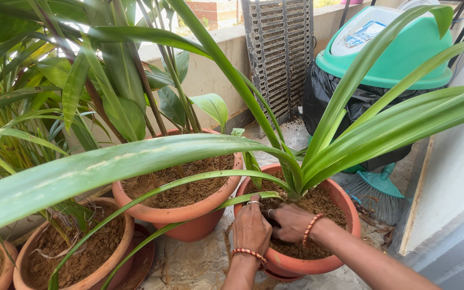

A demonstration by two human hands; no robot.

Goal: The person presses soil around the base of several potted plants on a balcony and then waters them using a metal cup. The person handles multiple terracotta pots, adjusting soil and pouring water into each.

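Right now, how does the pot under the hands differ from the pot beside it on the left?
The right pot holds a plant with long strap leaves; the middle pot holds thin upright stems. The left hand and right hand touch only the right pot's soil. Both are terracotta-coloured and hold brown soil.

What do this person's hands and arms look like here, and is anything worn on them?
Both forearms are bare, with no sleeves or gloves in view. The left hand has a beaded bracelet of red and pale beads on the wrist and a ring on one finger. The right hand wears a similar bracelet of orange-red beads around its wrist.
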